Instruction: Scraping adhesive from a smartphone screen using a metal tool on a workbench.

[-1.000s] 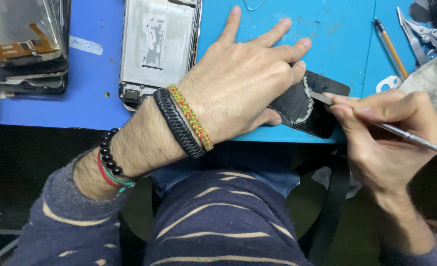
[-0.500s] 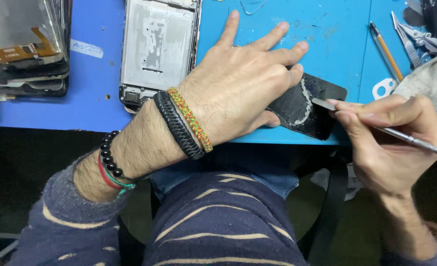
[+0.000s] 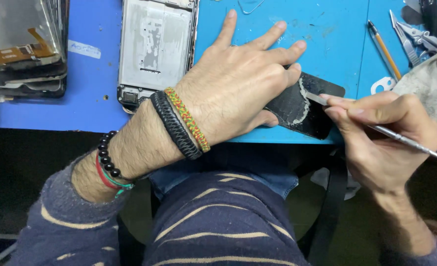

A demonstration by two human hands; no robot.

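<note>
1. Left hand [image 3: 238, 83]: fingers spread, palm pressed flat on the dark phone panel [image 3: 302, 106], as in the earlier frames.
2. Dark phone panel: lies at the front edge of the blue bench [image 3: 90, 98], one corner overhanging; a pale curved residue line crosses its surface.
3. Right hand [image 3: 381, 133]: fingers pinched together around a thin metal tool [image 3: 376, 129], whose flat tip touches the panel's right edge; compared with the earlier frames the hand has shifted only slightly.
4. Opened phone frame [image 3: 157, 47]: lies just left of the left hand.
5. Stacked screens [image 3: 24, 47]: far left.
6. Pencil [image 3: 383, 49] and tweezers [image 3: 403, 37]: upper right.
</note>
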